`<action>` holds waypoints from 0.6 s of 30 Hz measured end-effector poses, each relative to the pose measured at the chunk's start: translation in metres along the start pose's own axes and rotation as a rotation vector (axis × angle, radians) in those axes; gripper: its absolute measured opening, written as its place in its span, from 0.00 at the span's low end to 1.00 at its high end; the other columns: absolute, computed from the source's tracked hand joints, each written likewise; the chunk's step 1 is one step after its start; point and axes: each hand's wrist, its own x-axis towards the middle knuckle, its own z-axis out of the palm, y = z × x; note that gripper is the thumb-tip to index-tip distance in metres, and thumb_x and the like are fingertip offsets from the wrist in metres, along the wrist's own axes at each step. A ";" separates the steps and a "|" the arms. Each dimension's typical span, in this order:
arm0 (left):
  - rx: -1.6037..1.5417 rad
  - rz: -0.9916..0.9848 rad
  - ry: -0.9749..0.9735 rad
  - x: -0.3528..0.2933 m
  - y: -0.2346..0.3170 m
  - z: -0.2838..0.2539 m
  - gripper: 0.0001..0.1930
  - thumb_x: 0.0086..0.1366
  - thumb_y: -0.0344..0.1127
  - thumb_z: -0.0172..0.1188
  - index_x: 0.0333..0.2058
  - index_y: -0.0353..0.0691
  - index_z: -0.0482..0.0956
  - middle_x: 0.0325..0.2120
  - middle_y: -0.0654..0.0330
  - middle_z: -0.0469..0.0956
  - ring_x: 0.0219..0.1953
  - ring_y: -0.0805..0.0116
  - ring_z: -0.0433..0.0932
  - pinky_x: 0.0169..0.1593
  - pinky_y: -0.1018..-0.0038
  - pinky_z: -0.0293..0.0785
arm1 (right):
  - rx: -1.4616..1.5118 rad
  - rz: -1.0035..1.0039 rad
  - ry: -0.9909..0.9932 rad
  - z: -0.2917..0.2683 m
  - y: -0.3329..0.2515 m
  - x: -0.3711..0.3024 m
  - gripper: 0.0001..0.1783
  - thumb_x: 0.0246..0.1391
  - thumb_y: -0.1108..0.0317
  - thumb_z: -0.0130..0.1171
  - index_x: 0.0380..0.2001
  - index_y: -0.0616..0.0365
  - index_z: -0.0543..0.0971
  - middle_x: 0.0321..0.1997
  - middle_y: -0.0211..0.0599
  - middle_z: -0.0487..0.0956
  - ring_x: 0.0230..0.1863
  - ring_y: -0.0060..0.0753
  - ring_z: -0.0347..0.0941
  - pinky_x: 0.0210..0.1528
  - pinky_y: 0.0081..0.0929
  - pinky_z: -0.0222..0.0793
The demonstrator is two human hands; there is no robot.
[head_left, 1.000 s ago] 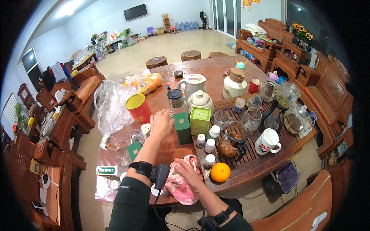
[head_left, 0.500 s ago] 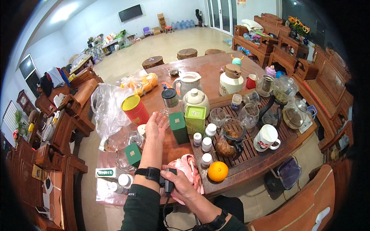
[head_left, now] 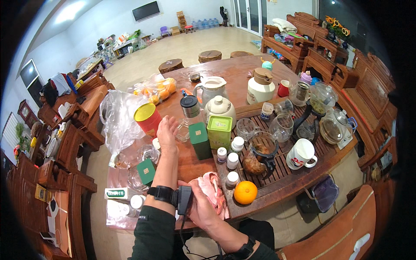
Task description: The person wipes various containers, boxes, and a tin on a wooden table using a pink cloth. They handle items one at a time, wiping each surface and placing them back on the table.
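Device (head_left: 185, 200), black, sat on the left forearm (head_left: 167, 171), lower centre of frame; right hand (head_left: 202, 209) had shifted from the pink cloth (head_left: 213, 190) onto it, committing that hand there, fingers partly hidden, grip undeterminable; left hand (head_left: 167, 132), rotated from palm-up, held fingers loosely extended, apparently empty, beside the red canister (head_left: 146, 121), left of centre

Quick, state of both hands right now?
Left hand: open, nothing seen in it, beside the red canister.
Right hand: against the black wrist-strapped device; whether it grips cannot be told.
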 end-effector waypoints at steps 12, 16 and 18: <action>0.922 0.411 -0.553 0.005 -0.030 0.009 0.30 0.58 0.41 0.62 0.57 0.36 0.66 0.53 0.48 0.72 0.53 0.54 0.72 0.58 0.66 0.65 | -1.503 -0.499 0.302 -0.062 -0.003 0.007 0.26 0.57 0.61 0.51 0.57 0.62 0.65 0.61 0.55 0.64 0.62 0.50 0.61 0.65 0.42 0.53; 1.249 0.515 -0.726 -0.001 -0.039 0.021 0.40 0.50 0.41 0.68 0.61 0.42 0.61 0.60 0.46 0.61 0.61 0.49 0.62 0.63 0.59 0.59 | -2.153 -0.345 0.213 -0.099 0.009 0.016 0.32 0.53 0.59 0.53 0.60 0.59 0.63 0.68 0.60 0.53 0.69 0.60 0.47 0.70 0.50 0.39; 1.380 0.470 -0.749 0.000 -0.041 0.021 0.44 0.48 0.42 0.70 0.63 0.44 0.58 0.64 0.47 0.55 0.64 0.47 0.56 0.64 0.56 0.56 | -2.305 -0.077 0.093 -0.106 0.014 0.017 0.33 0.54 0.57 0.52 0.61 0.58 0.62 0.69 0.60 0.51 0.70 0.62 0.45 0.70 0.52 0.35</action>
